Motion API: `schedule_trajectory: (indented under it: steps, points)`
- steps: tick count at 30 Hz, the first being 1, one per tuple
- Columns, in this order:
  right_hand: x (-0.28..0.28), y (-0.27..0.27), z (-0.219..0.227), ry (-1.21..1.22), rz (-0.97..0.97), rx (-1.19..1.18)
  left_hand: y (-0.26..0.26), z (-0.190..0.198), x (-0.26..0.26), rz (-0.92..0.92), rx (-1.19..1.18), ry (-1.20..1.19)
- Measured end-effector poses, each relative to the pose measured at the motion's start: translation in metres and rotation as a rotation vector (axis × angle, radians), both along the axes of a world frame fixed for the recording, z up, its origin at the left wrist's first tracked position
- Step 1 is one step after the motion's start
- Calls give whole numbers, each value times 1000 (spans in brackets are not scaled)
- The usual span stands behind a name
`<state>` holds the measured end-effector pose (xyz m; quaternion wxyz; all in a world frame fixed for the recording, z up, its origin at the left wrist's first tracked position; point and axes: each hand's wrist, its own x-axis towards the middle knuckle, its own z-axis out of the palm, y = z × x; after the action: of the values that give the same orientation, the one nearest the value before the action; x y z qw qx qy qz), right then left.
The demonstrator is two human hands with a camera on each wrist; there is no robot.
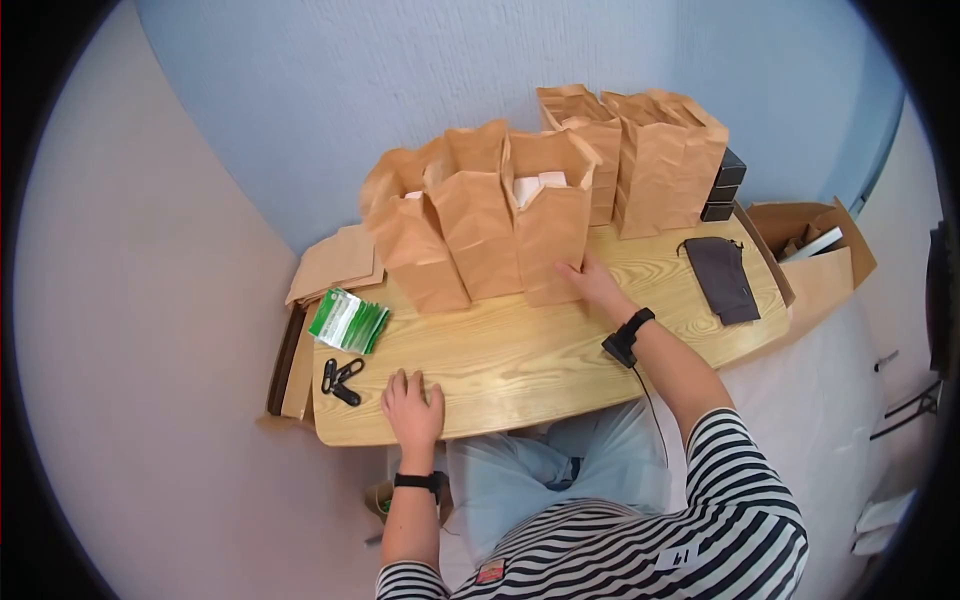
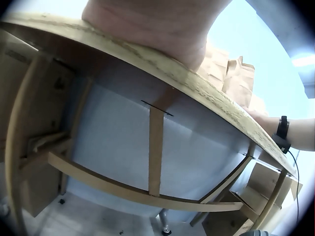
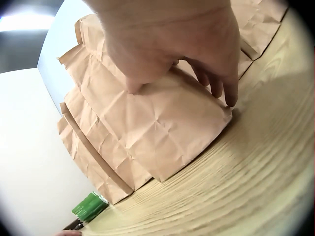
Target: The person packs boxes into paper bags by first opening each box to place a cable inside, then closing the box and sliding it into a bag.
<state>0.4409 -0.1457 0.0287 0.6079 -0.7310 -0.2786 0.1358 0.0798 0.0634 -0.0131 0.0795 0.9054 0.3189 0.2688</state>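
Observation:
Three open brown paper bags stand side by side; white items show inside the right one [image 1: 552, 235]. My right hand [image 1: 597, 288] holds that bag low at its right side, and in the right wrist view the thumb of the hand [image 3: 172, 49] lies on the bag's front [image 3: 162, 123] with the fingers round its side. My left hand [image 1: 412, 410] rests palm down on the table's front edge, fingers relaxed. Beside it lie black oval items [image 1: 345, 380] and a stack of green-and-white packets [image 1: 348, 322].
More paper bags [image 1: 665, 165] stand behind at the right, beside stacked black boxes [image 1: 725, 188]. A dark grey pouch [image 1: 722, 280] lies at the table's right. Flat brown bags [image 1: 335, 265] lie at the back left. An open carton [image 1: 830, 260] is beyond the right edge.

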Motion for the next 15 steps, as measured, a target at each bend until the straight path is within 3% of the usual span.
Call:
schedule_trajectory:
  steps: [5,7,15]
  points:
    - [-17,8,0,-139,50,-30,1,-2,1,-2,10,-7]
    - [-6,17,-17,-148,38,-67,1,-2,1,-2,2,-2]
    - [21,46,-12,-142,74,-55,1,0,3,6,-9,11]
